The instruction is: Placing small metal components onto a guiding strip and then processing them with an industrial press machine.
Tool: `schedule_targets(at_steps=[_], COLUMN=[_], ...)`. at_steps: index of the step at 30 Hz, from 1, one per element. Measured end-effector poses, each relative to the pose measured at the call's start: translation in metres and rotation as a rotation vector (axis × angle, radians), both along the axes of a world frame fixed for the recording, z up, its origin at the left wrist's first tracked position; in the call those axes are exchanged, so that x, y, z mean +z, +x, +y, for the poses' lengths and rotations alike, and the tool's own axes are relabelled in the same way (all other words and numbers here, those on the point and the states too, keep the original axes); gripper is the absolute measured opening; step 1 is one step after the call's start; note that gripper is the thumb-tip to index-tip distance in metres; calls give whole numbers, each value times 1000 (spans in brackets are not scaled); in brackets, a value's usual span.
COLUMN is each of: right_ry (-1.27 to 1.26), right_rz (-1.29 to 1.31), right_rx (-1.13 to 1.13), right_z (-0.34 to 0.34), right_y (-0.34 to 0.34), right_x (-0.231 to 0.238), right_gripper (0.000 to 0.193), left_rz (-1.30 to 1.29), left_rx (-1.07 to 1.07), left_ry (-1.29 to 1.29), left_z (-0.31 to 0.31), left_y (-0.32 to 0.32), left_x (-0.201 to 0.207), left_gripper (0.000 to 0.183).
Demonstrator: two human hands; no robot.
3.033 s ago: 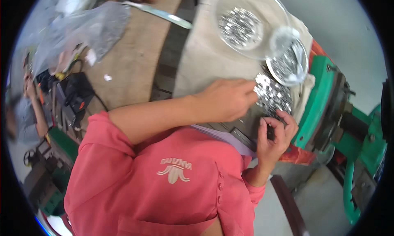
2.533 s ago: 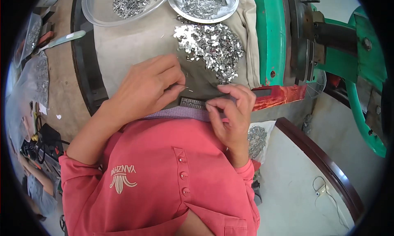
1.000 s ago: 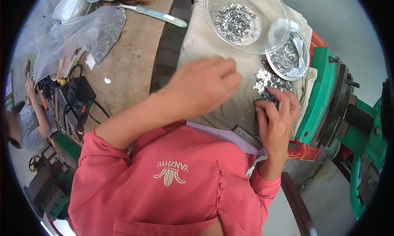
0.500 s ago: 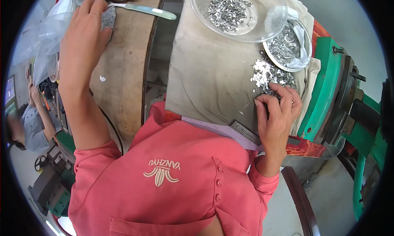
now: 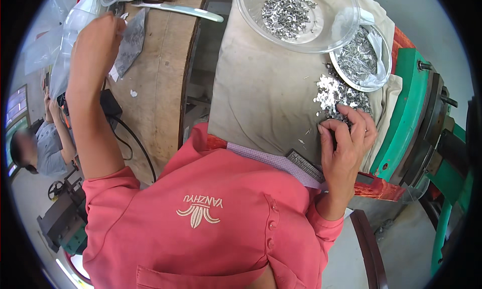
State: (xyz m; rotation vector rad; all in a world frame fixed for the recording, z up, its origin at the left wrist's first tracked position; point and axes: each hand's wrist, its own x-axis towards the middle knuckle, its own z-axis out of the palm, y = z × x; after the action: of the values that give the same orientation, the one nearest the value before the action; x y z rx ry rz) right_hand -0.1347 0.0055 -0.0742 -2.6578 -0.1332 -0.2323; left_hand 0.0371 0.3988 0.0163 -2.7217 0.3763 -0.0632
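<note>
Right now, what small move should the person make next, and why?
Perhaps the right hand should pick from the silver pile: it is at the pile's near edge, while the left hand is away by the plastic bags.

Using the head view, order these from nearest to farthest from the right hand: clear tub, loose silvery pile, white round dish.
1. Loose silvery pile: by the right hand.
2. White round dish: beyond the pile.
3. Clear tub: farther off, leftward.

Small shiny silver pieces (image 5: 330, 91) lie heaped loosely at my right grip (image 5: 347, 144); beside my left grip (image 5: 99, 42), a clear plastic bag (image 5: 132, 44) lies on the tabletop (image 5: 161, 68).
</note>
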Motion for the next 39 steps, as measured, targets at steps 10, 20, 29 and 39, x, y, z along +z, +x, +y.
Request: schedule_targets(at_steps=[10,20,29,39], right_ry=[25,27,9,15], right_rz=[13,4,-11,-91], right_rx=[-14,-8,5,33], right_z=[-1,-1,-1,5], right_y=[1,3,6,5], right_x=[-2,-1,1,6], right_gripper=[17,17,17,17], left_rz=[533,682,836,1153], left_rx=[71,332,-100,-741], left_ry=[-1,-244,-604,170], left_z=[13,-4,-58,-206], left_y=[-57,-69,-43,-44], left_x=[35,67,111,99], left_gripper=[8,21,18,10])
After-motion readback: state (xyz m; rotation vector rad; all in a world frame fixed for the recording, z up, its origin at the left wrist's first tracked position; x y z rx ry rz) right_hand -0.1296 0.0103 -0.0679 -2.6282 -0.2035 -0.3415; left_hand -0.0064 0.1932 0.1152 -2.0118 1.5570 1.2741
